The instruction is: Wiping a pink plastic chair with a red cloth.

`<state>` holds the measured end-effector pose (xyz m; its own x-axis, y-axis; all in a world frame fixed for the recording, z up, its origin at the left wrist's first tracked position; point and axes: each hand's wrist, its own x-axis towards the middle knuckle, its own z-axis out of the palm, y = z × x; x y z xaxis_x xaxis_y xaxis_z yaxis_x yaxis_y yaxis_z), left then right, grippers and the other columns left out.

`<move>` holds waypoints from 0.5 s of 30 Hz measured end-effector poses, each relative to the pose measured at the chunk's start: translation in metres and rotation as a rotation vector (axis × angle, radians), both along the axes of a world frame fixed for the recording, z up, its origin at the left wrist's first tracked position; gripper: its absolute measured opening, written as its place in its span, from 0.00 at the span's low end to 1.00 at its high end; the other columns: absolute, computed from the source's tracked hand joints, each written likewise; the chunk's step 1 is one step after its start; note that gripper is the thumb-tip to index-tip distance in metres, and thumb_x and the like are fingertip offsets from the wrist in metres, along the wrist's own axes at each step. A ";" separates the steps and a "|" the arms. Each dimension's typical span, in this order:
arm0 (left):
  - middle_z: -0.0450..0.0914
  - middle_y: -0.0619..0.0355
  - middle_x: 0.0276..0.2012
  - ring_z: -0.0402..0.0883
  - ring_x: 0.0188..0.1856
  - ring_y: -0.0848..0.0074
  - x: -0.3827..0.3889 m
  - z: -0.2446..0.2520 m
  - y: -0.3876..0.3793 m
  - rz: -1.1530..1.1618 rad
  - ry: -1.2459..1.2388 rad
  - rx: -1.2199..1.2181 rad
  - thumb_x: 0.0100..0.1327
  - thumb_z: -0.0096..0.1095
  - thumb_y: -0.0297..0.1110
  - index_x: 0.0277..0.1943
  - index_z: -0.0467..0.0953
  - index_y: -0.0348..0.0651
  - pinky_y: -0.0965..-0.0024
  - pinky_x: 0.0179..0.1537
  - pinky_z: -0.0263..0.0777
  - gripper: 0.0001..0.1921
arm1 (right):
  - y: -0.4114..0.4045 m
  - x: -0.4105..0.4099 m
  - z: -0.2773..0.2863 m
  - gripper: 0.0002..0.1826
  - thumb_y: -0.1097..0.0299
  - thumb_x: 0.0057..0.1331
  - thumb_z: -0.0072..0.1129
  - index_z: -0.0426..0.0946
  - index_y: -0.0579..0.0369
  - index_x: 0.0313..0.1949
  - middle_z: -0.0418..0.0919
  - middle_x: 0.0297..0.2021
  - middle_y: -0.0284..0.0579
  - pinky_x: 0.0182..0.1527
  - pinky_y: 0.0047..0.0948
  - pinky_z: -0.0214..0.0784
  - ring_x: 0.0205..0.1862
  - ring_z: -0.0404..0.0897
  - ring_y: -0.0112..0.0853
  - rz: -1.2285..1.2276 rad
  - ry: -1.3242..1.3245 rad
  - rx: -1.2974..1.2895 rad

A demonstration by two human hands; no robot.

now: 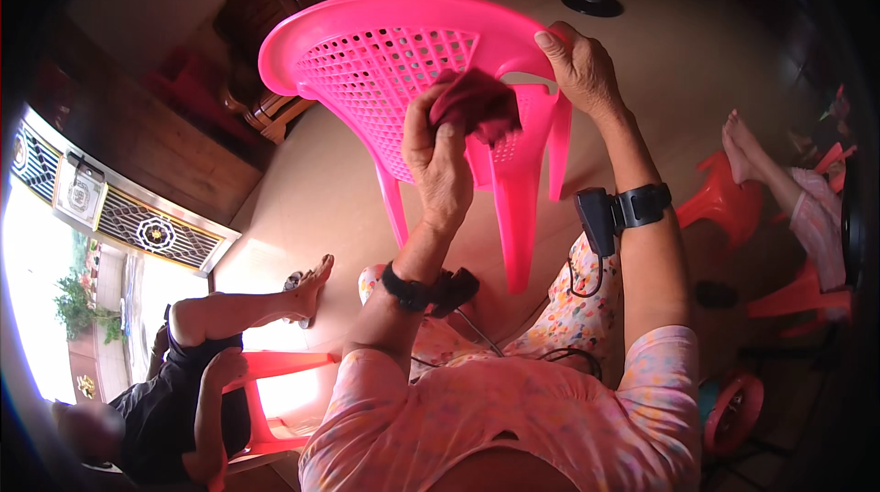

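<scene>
A pink plastic armchair (388, 11) with a lattice back is held up in front of me, tilted, its legs pointing down towards me. My right hand (583, 73) grips the rim of the chair at its right end, thumb on top. My left hand (440, 155) is closed on a dark red cloth (478, 104), which lies over or close before the right part of the lattice; whether it touches the plastic I cannot tell. Black straps with small devices are on both my forearms.
To the left a person (172, 382) sits on a red plastic stool (258, 409). At the right, another person's bare feet (739, 148) rest on a red stool (729, 200). A round black stand base (591, 3) is on the floor at the back. Wooden furniture (268, 11) stands at the back left.
</scene>
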<state>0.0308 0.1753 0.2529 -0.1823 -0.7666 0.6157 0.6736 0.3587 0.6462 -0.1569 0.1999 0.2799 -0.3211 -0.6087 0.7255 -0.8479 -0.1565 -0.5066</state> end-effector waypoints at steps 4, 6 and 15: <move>0.66 0.47 0.52 0.66 0.53 0.66 -0.020 0.014 -0.020 0.470 -0.392 -0.487 0.59 0.50 0.29 0.53 0.62 0.32 0.66 0.54 0.60 0.19 | -0.001 0.011 0.004 0.30 0.38 0.63 0.33 0.68 0.56 0.27 0.71 0.18 0.49 0.30 0.36 0.64 0.26 0.74 0.46 -0.049 0.028 0.004; 0.57 0.36 0.55 0.58 0.58 0.50 -0.034 0.010 -0.019 0.697 -0.564 -0.641 0.57 0.56 0.35 0.57 0.59 0.34 0.58 0.58 0.53 0.27 | 0.000 0.018 0.009 0.30 0.38 0.63 0.33 0.69 0.56 0.27 0.72 0.18 0.49 0.30 0.38 0.65 0.27 0.74 0.46 -0.023 0.033 -0.021; 0.60 0.36 0.52 0.63 0.51 0.48 -0.013 -0.045 -0.052 0.872 -0.670 -0.696 0.53 0.56 0.26 0.58 0.58 0.37 0.55 0.52 0.58 0.28 | -0.015 0.045 0.020 0.30 0.38 0.62 0.34 0.71 0.55 0.27 0.73 0.17 0.49 0.30 0.37 0.66 0.26 0.75 0.45 -0.070 0.038 0.069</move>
<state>0.0181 0.1233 0.2078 -0.2141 -0.3461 0.9134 -0.3294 0.9059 0.2661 -0.1116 0.1849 0.3002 -0.3374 -0.6345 0.6954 -0.8745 -0.0623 -0.4811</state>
